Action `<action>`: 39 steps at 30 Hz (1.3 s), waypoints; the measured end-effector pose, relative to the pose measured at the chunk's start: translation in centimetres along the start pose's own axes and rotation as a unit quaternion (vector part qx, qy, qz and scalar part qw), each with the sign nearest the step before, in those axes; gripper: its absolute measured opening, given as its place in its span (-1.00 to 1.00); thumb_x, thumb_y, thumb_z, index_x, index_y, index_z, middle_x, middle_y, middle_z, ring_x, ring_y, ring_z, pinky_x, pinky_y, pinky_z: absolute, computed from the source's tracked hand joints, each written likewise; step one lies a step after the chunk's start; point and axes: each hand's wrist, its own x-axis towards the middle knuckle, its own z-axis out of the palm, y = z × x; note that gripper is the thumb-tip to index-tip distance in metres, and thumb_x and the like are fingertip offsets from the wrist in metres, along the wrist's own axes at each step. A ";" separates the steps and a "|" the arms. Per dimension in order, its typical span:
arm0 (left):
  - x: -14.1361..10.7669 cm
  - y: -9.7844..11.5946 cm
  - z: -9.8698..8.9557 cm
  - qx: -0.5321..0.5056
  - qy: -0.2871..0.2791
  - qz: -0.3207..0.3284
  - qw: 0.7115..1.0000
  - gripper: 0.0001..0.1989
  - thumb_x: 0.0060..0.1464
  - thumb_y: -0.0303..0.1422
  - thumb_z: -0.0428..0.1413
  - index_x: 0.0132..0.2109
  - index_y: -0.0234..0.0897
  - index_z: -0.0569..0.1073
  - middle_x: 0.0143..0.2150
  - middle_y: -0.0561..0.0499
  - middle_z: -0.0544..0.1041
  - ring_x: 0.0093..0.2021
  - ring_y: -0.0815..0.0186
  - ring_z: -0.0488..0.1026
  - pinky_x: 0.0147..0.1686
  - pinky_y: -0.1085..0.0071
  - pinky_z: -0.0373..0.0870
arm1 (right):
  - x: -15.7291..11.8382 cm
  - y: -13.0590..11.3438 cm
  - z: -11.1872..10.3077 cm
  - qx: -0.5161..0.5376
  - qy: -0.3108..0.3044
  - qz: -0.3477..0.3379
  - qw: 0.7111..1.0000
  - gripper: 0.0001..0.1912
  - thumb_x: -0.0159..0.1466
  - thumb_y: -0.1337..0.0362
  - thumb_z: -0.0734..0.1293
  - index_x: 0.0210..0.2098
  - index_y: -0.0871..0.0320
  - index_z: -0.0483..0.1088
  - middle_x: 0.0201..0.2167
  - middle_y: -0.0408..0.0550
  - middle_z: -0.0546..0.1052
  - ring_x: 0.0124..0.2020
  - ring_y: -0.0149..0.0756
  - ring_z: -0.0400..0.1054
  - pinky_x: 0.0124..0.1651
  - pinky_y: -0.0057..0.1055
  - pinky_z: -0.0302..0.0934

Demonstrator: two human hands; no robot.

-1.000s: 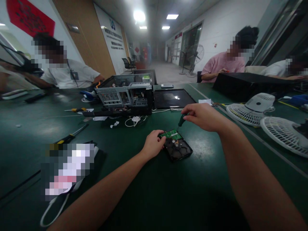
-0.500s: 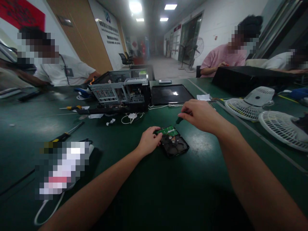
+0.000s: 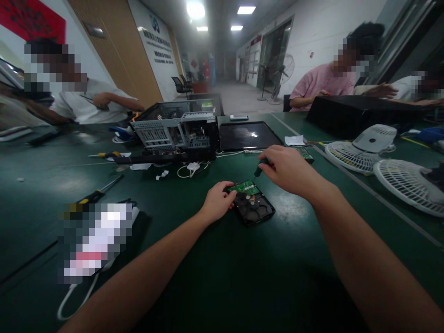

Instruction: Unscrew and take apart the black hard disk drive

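A black hard drive with a green circuit board at its far end lies on the dark green table. My left hand grips its left side, thumb on top and fingers at the edge. In my right hand is a small screwdriver with a dark green handle, held in a pinch. Its thin shaft points down at the far right corner of the circuit board; whether the tip touches a screw is too small to tell.
An opened computer case stands beyond my hands, beside a flat black panel. White fan grilles lie to the right. On the left are a yellow-black screwdriver and a blurred-out device with a white cable. Co-workers sit on both sides.
My right hand has turned the screwdriver steeper, bringing its shaft down to the circuit board's corner. My left hand keeps its grip on the drive. The left co-worker's hand has risen.
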 end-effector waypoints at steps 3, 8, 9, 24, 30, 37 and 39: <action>0.0 0.0 0.0 -0.001 -0.004 0.000 1.000 -0.59 0.28 -0.29 0.18 0.20 -0.34 0.41 -0.28 -0.04 0.57 -0.51 0.40 0.52 -0.53 0.49 0.47 | -0.2 0.2 0.0 0.011 -0.012 -0.003 1.000 -0.78 0.30 0.42 0.33 -0.11 0.13 0.55 -0.11 0.07 0.60 -0.14 -0.05 0.50 -0.03 -0.12 0.36; 0.0 0.0 0.0 0.006 -0.003 0.003 1.000 -0.59 0.29 -0.30 0.17 0.21 -0.35 0.41 -0.31 -0.03 0.56 -0.51 0.39 0.52 -0.52 0.48 0.47 | -0.4 0.3 -0.2 0.012 -0.025 0.030 0.999 -0.82 0.32 0.37 0.36 -0.10 0.06 0.53 -0.16 0.02 0.61 -0.17 -0.08 0.51 -0.06 -0.13 0.36; 0.0 0.0 0.0 0.006 -0.002 0.003 1.000 -0.60 0.29 -0.30 0.17 0.21 -0.35 0.41 -0.32 -0.03 0.56 -0.52 0.39 0.51 -0.52 0.49 0.47 | -0.4 0.3 -0.2 0.009 -0.027 0.036 0.999 -0.87 0.33 0.34 0.37 -0.13 0.06 0.53 -0.18 0.01 0.61 -0.18 -0.08 0.51 -0.07 -0.14 0.35; 0.0 0.0 0.2 0.001 0.010 0.007 1.000 -0.59 0.26 -0.32 0.19 0.19 -0.37 0.43 -0.31 -0.04 0.56 -0.53 0.39 0.50 -0.56 0.51 0.43 | 0.0 -1.2 -0.4 -0.075 -0.048 0.038 0.995 -0.86 0.41 0.23 0.30 -0.15 0.16 0.46 -0.14 0.08 0.55 -0.22 -0.17 0.44 -0.20 -0.29 0.18; -0.1 0.1 0.2 0.009 0.008 0.007 1.000 -0.61 0.28 -0.33 0.16 0.19 -0.38 0.42 -0.36 0.00 0.54 -0.54 0.40 0.49 -0.54 0.51 0.45 | 0.1 -1.4 -0.2 -0.030 -0.054 0.011 0.998 -0.85 0.41 0.20 0.32 -0.17 0.15 0.46 -0.17 0.05 0.56 -0.19 -0.17 0.44 -0.14 -0.29 0.21; -0.2 0.2 0.0 0.016 0.005 0.015 1.000 -0.61 0.29 -0.33 0.15 0.20 -0.39 0.42 -0.27 -0.06 0.56 -0.51 0.38 0.52 -0.54 0.49 0.46 | 0.0 -1.5 -0.3 -0.019 -0.053 -0.007 0.998 -0.68 0.39 0.42 0.18 0.04 0.27 0.48 -0.01 0.22 0.55 -0.06 -0.07 0.46 0.00 -0.20 0.27; -0.1 0.2 0.0 0.018 0.004 0.011 1.000 -0.61 0.29 -0.32 0.15 0.20 -0.38 0.41 -0.26 -0.07 0.56 -0.50 0.38 0.53 -0.53 0.49 0.46 | 0.0 -1.4 -0.2 -0.026 -0.056 0.004 0.998 -0.66 0.40 0.41 0.17 0.06 0.24 0.47 -0.02 0.21 0.56 -0.08 -0.08 0.47 -0.02 -0.19 0.28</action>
